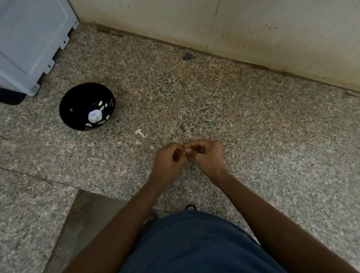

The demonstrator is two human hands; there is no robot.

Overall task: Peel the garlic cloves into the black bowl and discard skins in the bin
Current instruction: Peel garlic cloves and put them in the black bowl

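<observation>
Two hands, left hand (170,160) and right hand (204,155), fingertips together, pinching one garlic clove (187,151) between them; long axis too small to tell. Beyond and leftward of clove: skin scraps (139,132), then black bowl (72,104), nearer left hand.

One black bowl (87,106), two hands (187,158), two skin scraps (139,133).

dim, even indoor light; soft shadows; wide-angle bending at edges; slight blur near frame bottom.
</observation>
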